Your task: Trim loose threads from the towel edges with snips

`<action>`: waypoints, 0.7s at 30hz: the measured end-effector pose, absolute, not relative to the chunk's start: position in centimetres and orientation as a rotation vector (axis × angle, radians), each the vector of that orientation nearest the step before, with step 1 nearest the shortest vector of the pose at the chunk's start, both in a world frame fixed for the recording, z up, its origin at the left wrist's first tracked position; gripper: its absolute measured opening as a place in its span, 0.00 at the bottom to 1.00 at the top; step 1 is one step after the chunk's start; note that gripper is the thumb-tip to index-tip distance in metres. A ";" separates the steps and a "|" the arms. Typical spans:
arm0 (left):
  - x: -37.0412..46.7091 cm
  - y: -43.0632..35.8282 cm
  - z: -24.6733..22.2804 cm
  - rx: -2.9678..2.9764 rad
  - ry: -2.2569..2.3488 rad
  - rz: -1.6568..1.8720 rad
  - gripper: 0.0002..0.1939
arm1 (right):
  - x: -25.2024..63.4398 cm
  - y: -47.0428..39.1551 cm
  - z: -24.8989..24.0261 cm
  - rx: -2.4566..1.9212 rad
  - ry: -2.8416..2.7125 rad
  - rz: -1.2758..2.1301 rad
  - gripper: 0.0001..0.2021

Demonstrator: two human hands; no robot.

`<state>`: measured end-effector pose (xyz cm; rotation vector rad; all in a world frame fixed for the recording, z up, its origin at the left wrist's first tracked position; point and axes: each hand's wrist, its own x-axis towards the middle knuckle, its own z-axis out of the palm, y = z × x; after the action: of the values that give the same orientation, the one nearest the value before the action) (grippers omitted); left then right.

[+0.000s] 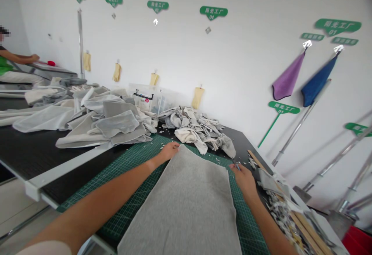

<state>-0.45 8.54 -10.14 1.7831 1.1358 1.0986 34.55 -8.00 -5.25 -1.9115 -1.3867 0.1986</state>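
A long piece of grey fabric (186,200) lies spread over the green cutting mat (139,169), reaching down past the bottom of the view. My left hand (169,151) pinches its far left corner. Beside the far right corner, my right hand (243,176) is closed around a small pair of scissors (237,166); the fingers hide most of them. The scissors' tip points away from me, towards a heap of fabric scraps (192,125). Small light snippets are scattered on the mat's far edge.
Large grey and white cloth pieces (107,119) are piled at the left, near a clear plastic box (145,98). Wooden strips (308,231) and trimmings (279,208) line the table's right side. Another person (14,63) sits far left. Cloths and mop poles hang on the wall.
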 end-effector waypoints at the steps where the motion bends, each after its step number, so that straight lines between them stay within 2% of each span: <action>1: -0.3 8.7 -10.4 1.798 1.131 1.105 0.15 | 34.1 -7.8 -5.2 -1.911 -1.409 0.208 0.17; 7: 0.4 8.8 -11.4 2.002 1.044 1.163 0.17 | 29.7 -6.0 -5.5 -1.764 -1.621 0.369 0.17; 16: 0.2 7.3 -10.6 2.076 0.866 1.136 0.20 | 21.9 -3.2 -4.4 -1.677 -1.768 0.310 0.20; 21: 0.2 7.1 -10.4 2.070 0.785 1.108 0.21 | 18.8 -2.0 -5.6 -1.696 -1.775 0.236 0.24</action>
<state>0.15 7.14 -10.37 2.0701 0.7849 1.1076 18.83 -2.02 -5.61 -1.6960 -1.7748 0.2359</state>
